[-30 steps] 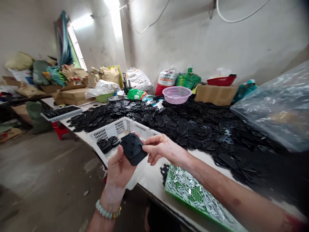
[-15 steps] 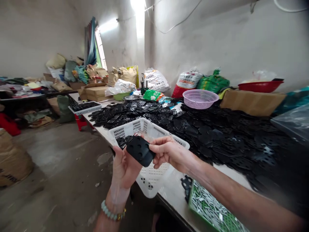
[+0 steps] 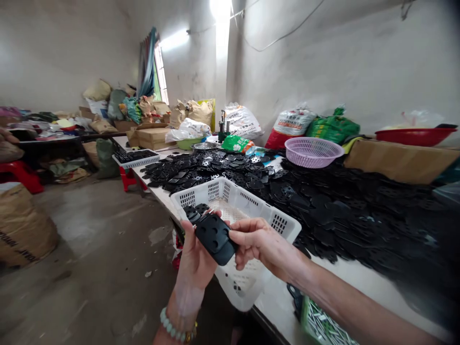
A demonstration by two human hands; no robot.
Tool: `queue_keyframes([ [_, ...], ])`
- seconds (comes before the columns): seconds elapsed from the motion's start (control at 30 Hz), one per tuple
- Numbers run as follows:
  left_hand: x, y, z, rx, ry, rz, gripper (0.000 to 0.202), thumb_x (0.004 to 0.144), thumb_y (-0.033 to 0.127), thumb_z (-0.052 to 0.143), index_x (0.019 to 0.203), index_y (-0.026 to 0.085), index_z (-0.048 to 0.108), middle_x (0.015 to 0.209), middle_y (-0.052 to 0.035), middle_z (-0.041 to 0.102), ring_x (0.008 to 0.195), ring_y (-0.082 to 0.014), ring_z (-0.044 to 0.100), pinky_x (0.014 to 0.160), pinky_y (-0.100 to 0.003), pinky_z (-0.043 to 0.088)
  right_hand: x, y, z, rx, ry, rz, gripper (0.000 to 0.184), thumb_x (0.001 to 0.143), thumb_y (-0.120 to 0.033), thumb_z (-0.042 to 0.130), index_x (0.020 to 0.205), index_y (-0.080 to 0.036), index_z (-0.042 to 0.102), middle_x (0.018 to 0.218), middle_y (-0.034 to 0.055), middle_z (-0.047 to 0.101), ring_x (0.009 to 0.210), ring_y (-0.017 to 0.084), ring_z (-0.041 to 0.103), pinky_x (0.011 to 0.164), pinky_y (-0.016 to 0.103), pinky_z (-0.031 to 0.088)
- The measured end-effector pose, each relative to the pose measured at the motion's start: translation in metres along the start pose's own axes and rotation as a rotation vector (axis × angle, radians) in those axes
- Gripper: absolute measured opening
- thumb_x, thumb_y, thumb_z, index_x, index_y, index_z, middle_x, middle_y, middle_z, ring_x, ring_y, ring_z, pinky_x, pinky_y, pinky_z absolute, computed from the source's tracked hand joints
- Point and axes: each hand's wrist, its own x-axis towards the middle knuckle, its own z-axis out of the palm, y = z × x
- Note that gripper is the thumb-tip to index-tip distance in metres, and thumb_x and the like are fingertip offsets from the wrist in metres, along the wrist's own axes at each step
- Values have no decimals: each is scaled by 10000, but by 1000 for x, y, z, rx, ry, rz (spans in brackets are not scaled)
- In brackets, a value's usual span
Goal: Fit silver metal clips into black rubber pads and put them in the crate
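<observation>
Over a white plastic basket [image 3: 266, 203], both my hands hold a black plate with round holes [image 3: 215, 237], which looks like two pieces lying one on the other. My left hand [image 3: 197, 261] supports it from the left and below, thumb along its edge. My right hand [image 3: 257, 239] pinches its right edge between thumb and fingers. Several similar black pieces [image 3: 194, 212] lie in the basket's far left corner, just behind the held plate. My fingers hide part of the underside. A bead bracelet is on my left wrist.
A large heap of black plates [image 3: 323, 206] covers much of the table to the right. A green tray of metal pins [image 3: 323, 326] stands at the lower right. Farther back are a purple basket [image 3: 312, 153], a red basin [image 3: 413, 136] and filled sacks [image 3: 242, 120].
The view has turned slightly left, so the surroundings appear farther right. Both hands keep the black plate in nearly the same grip.
</observation>
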Motion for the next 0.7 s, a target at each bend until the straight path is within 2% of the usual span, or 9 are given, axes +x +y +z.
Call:
queue_keyframes([
  [0.13, 0, 1, 1, -2, 6, 16, 490, 900, 574, 484, 1126, 194, 696, 1113, -25, 741, 978, -229, 692, 877, -347, 533, 3, 3, 2, 0, 8, -13, 280, 734, -337, 771, 857, -97, 695, 583, 34, 651, 460, 117, 606, 514, 250, 562],
  [0.3, 3, 3, 2, 42, 27, -14, 501, 888, 578, 510, 1204, 222, 665, 1113, -24, 740, 990, -213, 685, 938, -351, 501, 7, 4, 1, 4, 10, -23, 293, 725, -351, 783, 858, -101, 707, 630, 29, 655, 479, 103, 597, 524, 248, 560],
  [0.5, 5, 2, 1, 59, 52, -26, 492, 920, 565, 458, 1108, 182, 703, 1177, -35, 720, 958, -197, 696, 886, -329, 533, 5, 5, -2, 1, 14, -14, 285, 746, -354, 767, 857, -98, 706, 596, 26, 641, 481, 104, 595, 533, 243, 553],
  [0.6, 5, 1, 1, 87, 82, -13, 475, 909, 560, 485, 1067, 175, 715, 1080, -26, 753, 926, -195, 705, 903, -321, 525, 5, 5, -3, 4, 23, -9, 292, 751, -353, 761, 868, -92, 701, 573, 27, 635, 472, 107, 593, 523, 240, 548],
  [0.7, 8, 4, 3, 140, 110, -4, 471, 888, 559, 522, 1033, 157, 721, 964, -38, 769, 972, -230, 694, 971, -369, 490, 8, 5, -4, 28, 12, 10, 290, 733, -339, 776, 857, -93, 686, 599, 30, 641, 480, 112, 595, 522, 260, 560],
])
